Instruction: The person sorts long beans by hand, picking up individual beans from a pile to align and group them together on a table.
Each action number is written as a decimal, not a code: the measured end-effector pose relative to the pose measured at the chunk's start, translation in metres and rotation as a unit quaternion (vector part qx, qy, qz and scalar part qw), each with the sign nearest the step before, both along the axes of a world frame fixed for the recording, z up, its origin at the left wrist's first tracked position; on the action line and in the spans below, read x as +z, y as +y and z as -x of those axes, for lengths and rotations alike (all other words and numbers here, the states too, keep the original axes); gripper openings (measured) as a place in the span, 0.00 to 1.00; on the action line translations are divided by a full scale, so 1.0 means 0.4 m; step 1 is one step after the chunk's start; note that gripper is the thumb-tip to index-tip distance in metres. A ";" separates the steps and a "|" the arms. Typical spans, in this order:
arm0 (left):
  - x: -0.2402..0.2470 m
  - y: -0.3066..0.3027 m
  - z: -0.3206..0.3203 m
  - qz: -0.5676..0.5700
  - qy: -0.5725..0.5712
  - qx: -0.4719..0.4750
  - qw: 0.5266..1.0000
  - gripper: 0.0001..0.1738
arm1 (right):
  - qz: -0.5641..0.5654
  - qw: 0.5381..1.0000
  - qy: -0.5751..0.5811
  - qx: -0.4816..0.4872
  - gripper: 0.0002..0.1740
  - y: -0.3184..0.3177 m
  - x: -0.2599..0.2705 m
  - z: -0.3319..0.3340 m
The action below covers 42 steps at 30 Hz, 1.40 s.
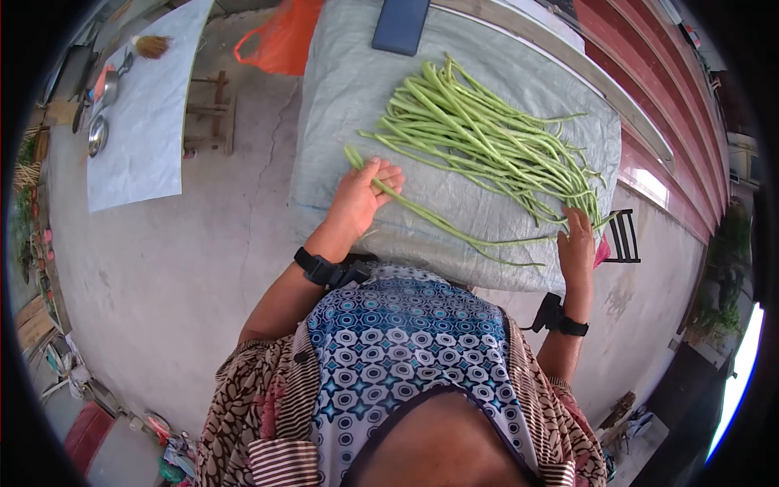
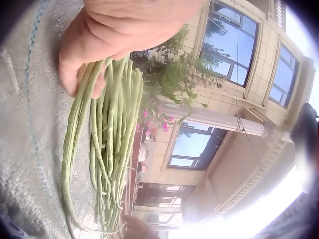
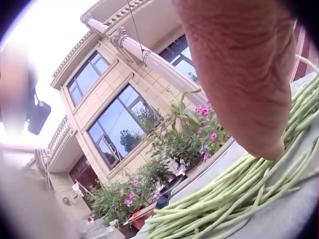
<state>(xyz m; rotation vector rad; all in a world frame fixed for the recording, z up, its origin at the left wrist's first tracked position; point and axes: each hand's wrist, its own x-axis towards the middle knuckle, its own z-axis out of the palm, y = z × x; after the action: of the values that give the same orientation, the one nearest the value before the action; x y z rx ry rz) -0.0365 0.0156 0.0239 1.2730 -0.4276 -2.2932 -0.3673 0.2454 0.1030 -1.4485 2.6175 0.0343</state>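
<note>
My left hand point(image 1: 363, 197) holds a couple of long green beans point(image 1: 438, 220) near one end, between thumb and fingers. Their thin tails trail to the right over the grey woven sheet point(image 1: 341, 89). In the left wrist view the same held beans point(image 2: 69, 154) hang in front of the pile. A large pile of long beans point(image 1: 479, 134) lies on the sheet beyond both hands. At the pile's right end is my right hand point(image 1: 577, 247), its fingers loosely extended by the bean tips. The right wrist view shows that hand point(image 3: 244, 79) close over the pile point(image 3: 219, 204).
A dark phone point(image 1: 401, 24) lies at the sheet's far edge, with an orange plastic bag point(image 1: 286, 36) to its left. Further left stands a white-topped table point(image 1: 154, 105) with a metal bowl point(image 1: 98, 135) and a brush point(image 1: 152, 46). Red steps point(image 1: 673, 89) rise at the right.
</note>
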 end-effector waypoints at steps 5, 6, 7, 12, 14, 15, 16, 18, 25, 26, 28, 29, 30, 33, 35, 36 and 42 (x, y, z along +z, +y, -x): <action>-0.004 -0.007 -0.006 0.002 0.016 -0.025 1.000 0.22 | 0.123 0.956 -0.202 0.175 0.24 -0.203 -0.084 -0.275; -0.007 -0.006 -0.006 -0.007 0.026 -0.027 0.999 0.22 | 0.145 0.956 -0.172 0.186 0.24 -0.227 -0.111 -0.294; -0.010 -0.008 -0.008 -0.015 0.035 -0.027 0.999 0.22 | 0.168 0.955 -0.142 0.199 0.25 -0.253 -0.136 -0.309; -0.005 -0.012 -0.014 -0.016 0.044 -0.038 0.998 0.26 | 0.191 0.969 -0.030 0.154 0.26 -0.325 -0.186 -0.339; -0.013 -0.014 -0.017 -0.020 0.056 -0.043 0.997 0.27 | 0.201 0.969 -0.003 0.145 0.25 -0.341 -0.184 -0.344; -0.013 -0.015 -0.017 -0.019 0.056 -0.046 0.997 0.27 | 0.190 0.972 -0.005 0.140 0.23 -0.348 -0.184 -0.343; -0.015 -0.016 -0.016 -0.018 0.055 -0.049 0.997 0.27 | 0.179 0.974 -0.007 0.136 0.21 -0.354 -0.187 -0.341; -0.020 -0.018 -0.015 -0.015 0.053 -0.051 0.997 0.28 | 0.165 0.977 -0.010 0.137 0.18 -0.360 -0.185 -0.343; -0.029 -0.006 -0.017 0.010 0.048 -0.043 0.998 0.29 | 0.175 0.968 -0.044 0.177 0.15 -0.346 -0.182 -0.344; -0.028 -0.003 -0.015 0.017 0.042 -0.042 0.998 0.29 | 0.175 0.966 -0.058 0.181 0.15 -0.343 -0.174 -0.344; -0.030 0.002 -0.015 0.024 0.037 -0.035 0.998 0.29 | 0.178 0.968 -0.119 0.130 0.14 -0.335 -0.166 -0.351; -0.032 0.003 -0.016 0.028 0.034 -0.032 0.998 0.30 | 0.179 0.967 -0.149 0.104 0.13 -0.330 -0.163 -0.355; -0.030 0.003 -0.017 0.034 0.035 -0.038 0.998 0.30 | 0.185 0.958 -0.201 0.088 0.12 -0.325 -0.163 -0.357; -0.022 0.010 -0.016 0.042 0.067 -0.048 0.996 0.30 | 0.197 0.913 -0.354 0.046 0.11 -0.303 -0.161 -0.353; -0.014 0.015 -0.013 0.038 0.130 -0.042 0.990 0.29 | 0.198 0.869 -0.452 0.028 0.10 -0.295 -0.148 -0.347; -0.007 0.014 -0.010 0.030 0.152 -0.038 0.987 0.29 | 0.185 0.849 -0.495 0.018 0.09 -0.292 -0.147 -0.343; 0.002 0.008 -0.002 0.029 0.208 -0.060 0.976 0.23 | 0.138 0.776 -0.616 -0.009 0.07 -0.290 -0.137 -0.334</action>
<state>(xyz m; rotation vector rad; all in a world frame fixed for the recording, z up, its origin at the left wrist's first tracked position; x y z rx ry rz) -0.0355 0.0188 0.0247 0.7240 -0.4271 -2.5435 -0.2338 0.1293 0.0481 -0.9164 1.5210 -0.9778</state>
